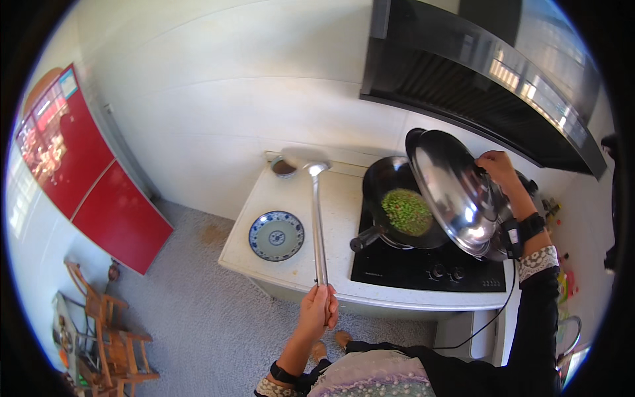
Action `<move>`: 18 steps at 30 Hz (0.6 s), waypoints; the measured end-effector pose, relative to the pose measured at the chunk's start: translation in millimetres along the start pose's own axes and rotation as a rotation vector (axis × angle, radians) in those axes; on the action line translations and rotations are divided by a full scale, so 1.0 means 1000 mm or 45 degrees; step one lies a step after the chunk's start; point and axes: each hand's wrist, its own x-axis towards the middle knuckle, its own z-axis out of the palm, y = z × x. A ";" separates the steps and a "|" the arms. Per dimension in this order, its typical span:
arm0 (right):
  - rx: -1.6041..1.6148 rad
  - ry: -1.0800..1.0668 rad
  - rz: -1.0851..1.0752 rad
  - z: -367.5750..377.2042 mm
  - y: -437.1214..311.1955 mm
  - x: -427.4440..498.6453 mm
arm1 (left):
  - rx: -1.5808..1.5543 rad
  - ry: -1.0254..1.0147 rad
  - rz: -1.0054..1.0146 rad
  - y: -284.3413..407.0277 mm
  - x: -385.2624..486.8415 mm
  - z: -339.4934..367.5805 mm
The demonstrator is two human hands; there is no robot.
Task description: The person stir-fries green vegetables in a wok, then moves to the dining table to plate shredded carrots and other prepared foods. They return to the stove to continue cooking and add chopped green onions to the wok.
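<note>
My left hand (318, 308) is closed around the handle of a long metal ladle (319, 223), whose head is over the back of the white counter. My right hand (497, 167) grips the knob of a shiny metal wok lid (446, 191), tilted up at the right side of a dark wok (384, 178). Inside the wok lie chopped green vegetables (407, 212) in some liquid. The wok sits on a black gas cooktop (397, 270). To the left, a blue-and-white plate (276, 236) rests on the counter, and behind it stands a small bowl (283, 167) with dark contents.
A dark range hood (471, 94) hangs above the cooktop. The counter's front edge (387, 300) runs before me. A black cable (483, 327) hangs at the right. At the left stand a red refrigerator (104, 173) and wooden chairs (121, 347).
</note>
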 end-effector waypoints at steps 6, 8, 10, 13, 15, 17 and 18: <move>-0.267 -0.054 -0.143 0.112 0.013 0.048 | -0.146 0.287 0.051 -0.064 0.029 -0.034; -0.336 -0.112 -0.080 0.138 0.018 0.060 | -0.195 0.391 0.009 -0.084 0.046 -0.043; -0.409 -0.132 -0.067 0.156 0.024 0.064 | -0.215 0.387 0.015 -0.105 0.057 -0.047; -0.470 -0.135 -0.077 0.179 0.035 0.067 | -0.165 0.443 0.024 -0.130 0.074 -0.051; -0.502 -0.130 -0.105 0.187 0.044 0.067 | -0.112 0.426 0.058 -0.143 0.087 -0.055; -0.523 -0.127 -0.150 0.194 0.052 0.068 | -0.059 0.493 0.082 -0.157 0.100 -0.055; -0.513 -0.168 -0.154 0.195 0.055 0.068 | -0.032 0.536 0.098 -0.164 0.104 -0.055</move>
